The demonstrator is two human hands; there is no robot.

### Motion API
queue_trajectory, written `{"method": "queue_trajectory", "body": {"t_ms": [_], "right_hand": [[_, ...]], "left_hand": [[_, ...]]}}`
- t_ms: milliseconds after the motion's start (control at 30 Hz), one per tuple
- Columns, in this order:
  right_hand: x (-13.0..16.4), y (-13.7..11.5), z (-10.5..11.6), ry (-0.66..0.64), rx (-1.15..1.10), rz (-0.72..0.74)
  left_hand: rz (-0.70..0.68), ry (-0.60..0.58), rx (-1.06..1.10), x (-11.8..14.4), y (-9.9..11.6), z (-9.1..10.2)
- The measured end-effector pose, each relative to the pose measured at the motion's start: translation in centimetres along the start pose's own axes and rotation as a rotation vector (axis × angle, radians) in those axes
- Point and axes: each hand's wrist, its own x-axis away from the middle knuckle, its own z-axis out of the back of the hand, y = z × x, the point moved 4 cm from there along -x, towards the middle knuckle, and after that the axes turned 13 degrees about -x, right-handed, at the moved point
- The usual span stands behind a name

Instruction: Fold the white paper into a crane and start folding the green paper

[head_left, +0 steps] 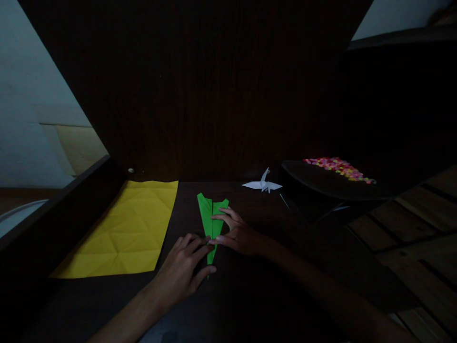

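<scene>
**Both hands pinned the green fold flat on the dark tabletop**

I saw the green paper (211, 220), folded into a long narrow wedge, lying flat on the tabletop (250, 286); I place everything else against it. My left hand (183, 267) lay over its near, pointed end, fingers (195, 244) spread and pressing down rather than gripping. My right hand (238, 234) came in from the right side, fingers flat and open, the tips resting on the paper's middle crease and right edge. Neither hand closed around the sheet.

Left of the green paper, and apart from it, lay a creased yellow sheet (124, 233), its right edge running roughly alongside; a strip of bare tabletop sat between them. Beyond the green paper and to the right stood a white paper crane (263, 184), well clear. Farther right, a dark tray (321, 183) carried a heap of small coloured pieces (339, 167). Bare tabletop spread nearer to me than the green paper's tip. The far wall was too dark to read.
</scene>
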Motion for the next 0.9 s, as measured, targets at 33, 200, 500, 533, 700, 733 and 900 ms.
{"method": "queue_trajectory", "body": {"t_ms": [33,200,500,533,700,733,900], "right_hand": [[-0.1,0.0,0.0,-0.004,-0.001,-0.001],[-0.4,0.6,0.1,-0.002,0.013,0.004],[-1.7,3.2,1.8,0.098,0.156,0.007],[-1.8,3.0,1.8,0.11,0.179,0.027],[-0.8,0.9,0.6,0.126,0.282,0.108],[-0.5,0.4,0.2,0.1,0.285,0.117],[1.3,-1.9,-1.7,-0.003,0.193,0.132]], "left_hand": [[-0.012,0.001,-0.011,0.0,0.0,0.0],[-0.022,-0.002,-0.029,0.1,-0.1,-0.2],[-0.104,0.007,-0.085,0.3,0.5,-0.2],[-0.112,-0.004,-0.102,0.3,0.6,-0.1],[-0.131,-0.04,-0.14,0.1,1.2,0.4],[-0.132,-0.052,-0.136,0.1,1.2,0.4],[-0.131,-0.08,-0.095,0.1,1.2,0.4]]}}
